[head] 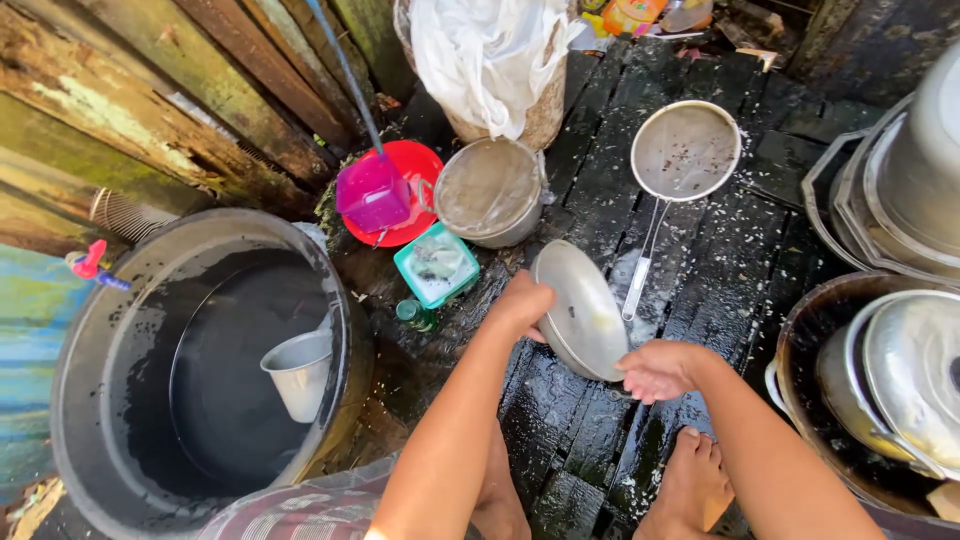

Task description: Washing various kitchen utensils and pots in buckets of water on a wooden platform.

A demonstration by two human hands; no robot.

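Observation:
My left hand (522, 305) grips the left edge of a round metal lid (580, 305) and holds it tilted above the wet black planks. At the lid's lower right rim, my right hand (655, 370) rests against the soapy surface with curled fingers; I cannot tell if it holds a scrubber. My bare feet (690, 485) stand on the planks below.
A large grey water tub (95, 400) with a metal cup (300, 372) sits at left. Behind are a green soap box (436, 265), a red plate (415, 165), a pink dipper (372, 192), a lidded pot (490, 190) and a strainer (685, 152). Stacked metal pots (900, 370) fill the right.

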